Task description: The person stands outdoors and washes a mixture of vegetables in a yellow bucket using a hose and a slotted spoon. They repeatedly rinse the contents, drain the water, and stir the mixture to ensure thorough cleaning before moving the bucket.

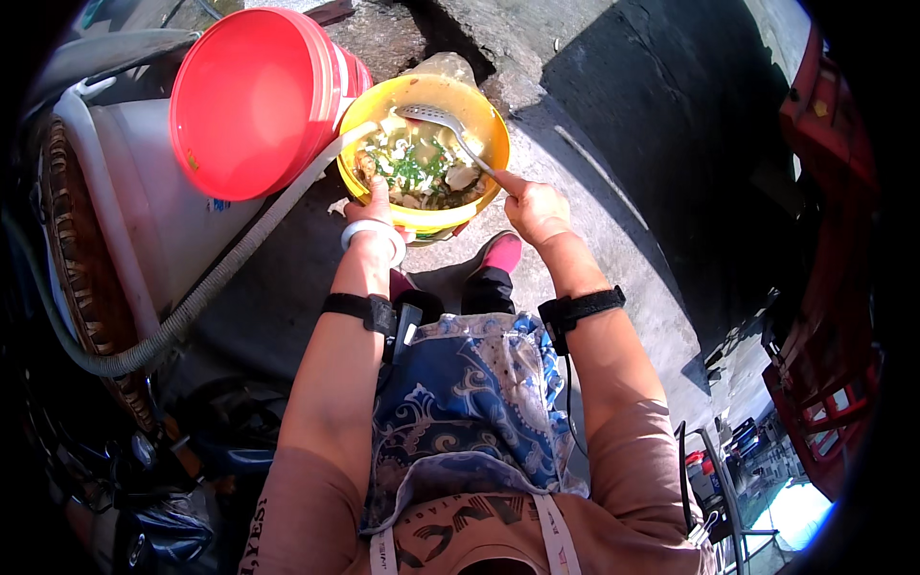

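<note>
A yellow bucket (497,126) holds cloudy liquid with food scraps, green leafy bits and white pieces in it. My left hand (375,208), with a white bangle at its wrist, grips the bucket's near left rim, thumb on the inside. In my right hand (533,205) is the handle of a metal slotted spoon (431,115), whose perforated bowl lies at the far side inside the bucket. The index finger stretches along the handle over the right rim. The end of a ribbed hose (251,248) rests on the bucket's left rim.
A red bucket (248,108) lies tilted at the left, its mouth facing me, beside a large white plastic container (172,158). Concrete ground (604,194) spreads at the right, partly in shadow. My pink shoe (502,251) is just below the yellow bucket. A motorcycle part shows at lower left.
</note>
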